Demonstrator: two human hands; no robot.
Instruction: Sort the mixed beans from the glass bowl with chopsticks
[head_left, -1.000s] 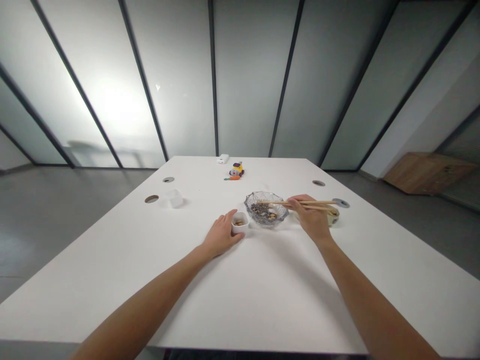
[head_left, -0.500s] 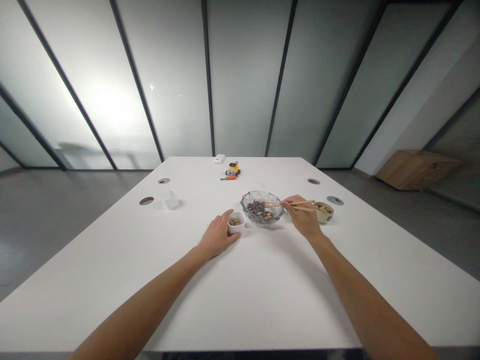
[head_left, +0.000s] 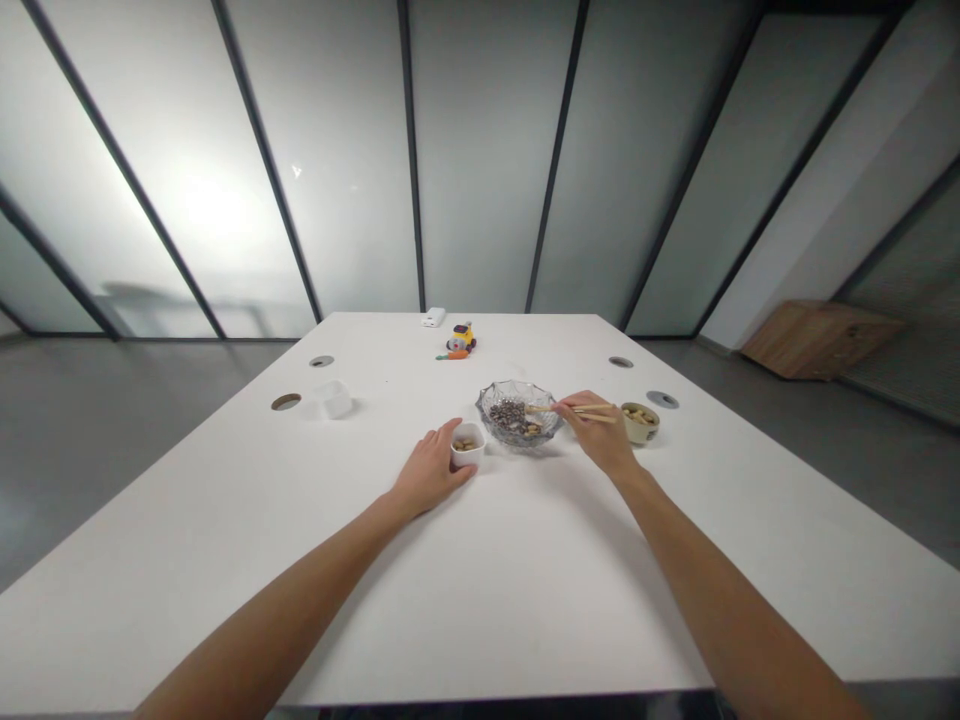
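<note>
My left hand [head_left: 431, 470] curls around the left side of a small white cup [head_left: 469, 457] that stands on the table with a few light-brown pieces inside. In my right hand [head_left: 596, 435] is a pair of wooden chopsticks [head_left: 589, 408], their tips down in a clear glass bowl [head_left: 556, 405]. Small dark seeds or beans [head_left: 508, 412] fill much of that bowl, with some larger tan pieces [head_left: 531, 428] at the near side. Just right of my right hand stands a round pale-green bowl [head_left: 641, 432] of tan pieces that look like nuts.
A clear plastic container [head_left: 335, 400] sits on the left of the white table [head_left: 465, 590]. Farther back lie a yellow toy vehicle [head_left: 463, 337], an orange toy carrot [head_left: 454, 355] and a white box-shaped device [head_left: 433, 317]. Round cable holes [head_left: 286, 402] mark both sides of the tabletop.
The whole view has shifted slightly, so everything sits a little farther left. Both hands keep their holds, and the chopstick tips are still in the glass bowl.
</note>
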